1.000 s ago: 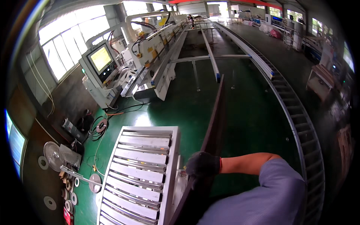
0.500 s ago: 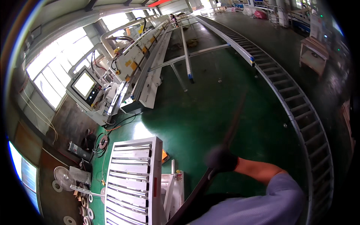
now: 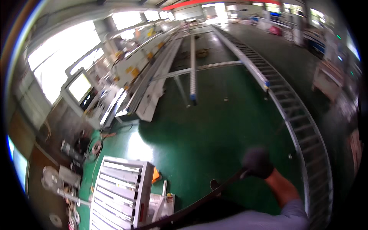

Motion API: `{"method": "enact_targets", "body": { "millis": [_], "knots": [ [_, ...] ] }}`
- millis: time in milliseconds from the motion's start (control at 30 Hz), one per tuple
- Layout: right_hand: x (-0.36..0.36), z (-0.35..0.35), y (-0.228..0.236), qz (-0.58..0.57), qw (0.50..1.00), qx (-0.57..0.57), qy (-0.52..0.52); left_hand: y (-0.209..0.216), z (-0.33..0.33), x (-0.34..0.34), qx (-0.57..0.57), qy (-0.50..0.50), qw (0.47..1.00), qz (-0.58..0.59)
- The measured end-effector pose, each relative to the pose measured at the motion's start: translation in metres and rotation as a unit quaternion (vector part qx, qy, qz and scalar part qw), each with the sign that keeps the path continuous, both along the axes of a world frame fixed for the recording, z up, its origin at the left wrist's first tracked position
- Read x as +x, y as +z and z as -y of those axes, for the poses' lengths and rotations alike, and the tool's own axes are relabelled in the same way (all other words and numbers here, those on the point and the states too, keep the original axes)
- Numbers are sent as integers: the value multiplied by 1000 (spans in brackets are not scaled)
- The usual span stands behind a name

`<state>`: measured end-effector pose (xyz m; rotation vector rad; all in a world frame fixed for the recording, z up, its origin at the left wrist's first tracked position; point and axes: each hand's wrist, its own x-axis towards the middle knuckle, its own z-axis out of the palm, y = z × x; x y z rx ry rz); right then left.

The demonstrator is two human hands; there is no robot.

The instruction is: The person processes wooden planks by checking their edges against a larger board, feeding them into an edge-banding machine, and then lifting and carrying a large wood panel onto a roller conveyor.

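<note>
My right hand [image 3: 257, 163], in a dark glove, is closed round a long, thin, dark strip [image 3: 214, 193]. From the hand the strip runs down and left across the front of my body in a slight bend, leaving by the lower edge. Motion blur softens the glove, so single fingers do not show. My left hand is out of view. Below the strip lies my grey-blue sleeve [image 3: 249, 220]. Left of the strip stands a white-framed roller table [image 3: 144, 191].
A long machine with a screen [image 3: 79, 89] runs along the left. Metal support rails [image 3: 193, 73] stretch ahead over the green floor [image 3: 207, 134]. A roller conveyor [image 3: 306, 142] curves along the right. Cables [image 3: 96, 147], a fan [image 3: 50, 178] and several rolls lie at lower left.
My right hand has moved right with the strip, and the arm is lower. The strip part that reached up beyond the hand no longer shows clearly. The whole view has shifted.
</note>
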<state>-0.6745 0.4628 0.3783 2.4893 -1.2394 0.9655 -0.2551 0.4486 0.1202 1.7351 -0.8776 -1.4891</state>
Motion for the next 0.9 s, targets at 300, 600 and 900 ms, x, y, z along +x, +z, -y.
{"method": "enact_targets", "body": {
  "millis": [300,600,900],
  "knots": [
    [-119,134,142,17,991,-111,-67,-10,99,-34,-33,-54,965,256],
    [-201,384,166,-3,991,-15,-135,59,230,-128,-271,94,922,262],
    [-270,702,28,-95,960,168,-203,44,345,-193,-178,260,756,-573]
  ]
}}
